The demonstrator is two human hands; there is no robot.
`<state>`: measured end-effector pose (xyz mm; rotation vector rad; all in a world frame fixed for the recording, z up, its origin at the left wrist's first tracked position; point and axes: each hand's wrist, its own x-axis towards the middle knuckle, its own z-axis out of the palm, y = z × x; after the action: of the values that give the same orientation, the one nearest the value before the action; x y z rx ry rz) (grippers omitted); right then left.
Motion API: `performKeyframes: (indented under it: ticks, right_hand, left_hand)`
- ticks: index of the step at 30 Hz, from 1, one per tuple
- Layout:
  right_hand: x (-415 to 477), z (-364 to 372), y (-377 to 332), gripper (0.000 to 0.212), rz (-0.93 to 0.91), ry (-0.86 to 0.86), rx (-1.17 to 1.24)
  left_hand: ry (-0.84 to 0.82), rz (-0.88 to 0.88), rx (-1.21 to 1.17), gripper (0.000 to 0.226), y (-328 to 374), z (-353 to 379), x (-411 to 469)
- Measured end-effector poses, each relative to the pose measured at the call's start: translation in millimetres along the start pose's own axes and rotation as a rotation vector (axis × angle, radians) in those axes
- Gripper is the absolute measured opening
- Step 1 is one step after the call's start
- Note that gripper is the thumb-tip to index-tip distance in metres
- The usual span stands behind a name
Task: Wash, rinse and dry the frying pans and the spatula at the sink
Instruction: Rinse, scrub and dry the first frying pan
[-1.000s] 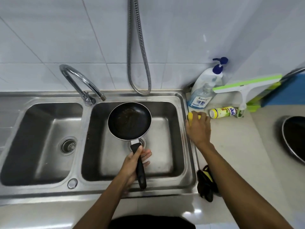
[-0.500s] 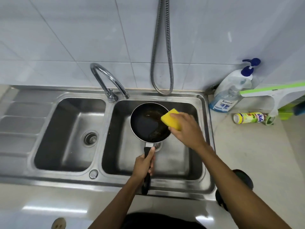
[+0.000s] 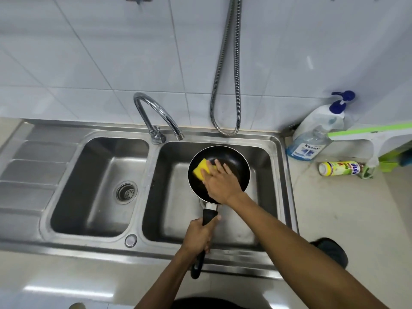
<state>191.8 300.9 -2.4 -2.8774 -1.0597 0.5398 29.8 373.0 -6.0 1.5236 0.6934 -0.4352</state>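
Observation:
A small black frying pan (image 3: pixel 237 158) hangs over the right basin (image 3: pixel 264 184) of the steel sink. My left hand (image 3: pixel 198 235) grips its black handle (image 3: pixel 209 216) near the front rim. My right hand (image 3: pixel 220 184) holds a yellow sponge (image 3: pixel 199 171) against the left inside of the pan, fingers laid over it. No water runs from the faucet (image 3: pixel 156 112). No spatula or second pan is in view.
The left basin (image 3: pixel 93 186) holds nothing but its drain. A metal shower hose (image 3: pixel 225 85) hangs on the tiled wall. On the right counter stand a pump soap bottle (image 3: pixel 312 139), a lying yellow bottle (image 3: pixel 338 168), a green-white squeegee (image 3: pixel 367 132) and a dark object (image 3: pixel 332 250).
My right hand picked the sponge up from the counter and brought it left into the pan, now on its inner left side. My left hand kept hold of the handle.

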Motion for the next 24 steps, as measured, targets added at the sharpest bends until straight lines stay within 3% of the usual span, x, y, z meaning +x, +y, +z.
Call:
performKeyframes:
  ticks: [6,9,13,18,24]
  right_hand:
    - [-16.1,-16.5,39.6,0.056,0.008,-0.034,-0.159]
    - [-47.4,-14.2,18.4,0.077,-0.094,-0.09,-0.095]
    - [-20.5,-12.6,-4.7,0.053,-0.062,-0.113,-0.035]
    - [0.6,-19.5,28.2,0.053,0.079,-0.138,-0.112]
    - [-46.0,-11.3,6.5,0.051,-0.019,-0.155,-0.104]
  left_hand:
    - [0.058,0.007,-0.027,0.047,4.8,-11.6,7.5]
    - [0.013,0.007,-0.015,0.045,5.1,-9.7,7.3]
    - [-0.048,-0.008,0.009,0.04,1.4,2.7,-0.4]
    - [-0.03,0.007,-0.023,0.041,-2.3,-7.0,-0.8]
    - [-0.015,0.024,0.018,0.043,-1.6,-4.7,6.5]
